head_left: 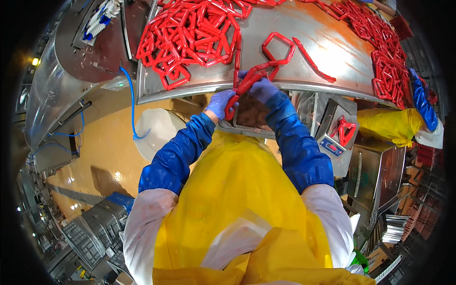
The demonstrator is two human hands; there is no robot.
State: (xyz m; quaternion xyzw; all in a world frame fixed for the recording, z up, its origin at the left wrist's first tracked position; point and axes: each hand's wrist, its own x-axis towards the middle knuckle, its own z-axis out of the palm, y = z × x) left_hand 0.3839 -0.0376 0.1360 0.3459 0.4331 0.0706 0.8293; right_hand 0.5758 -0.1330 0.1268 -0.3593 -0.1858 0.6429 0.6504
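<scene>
Linked red sausages point(250, 82) hang between my two gloved hands at the front edge of the steel table point(285, 76). My left hand point(220, 103), in a purple glove, is closed around the lower end of the bunch. My right hand point(264, 90) grips the same links from the other side, its fingers partly hidden behind them. From the bunch a strand runs up to the large pile of sausages point(190, 38) on the left, and a loop of links point(278, 47) lies on the metal. A metal bin point(251, 114) holding brownish-pink matter stands below my hands.
A scale point(336, 128) with a few red links sits to my right. Beyond it a co-worker in a yellow apron point(389, 124) stands by another sausage pile point(375, 38). A white tub point(159, 130) and a blue hose point(130, 99) are at my left.
</scene>
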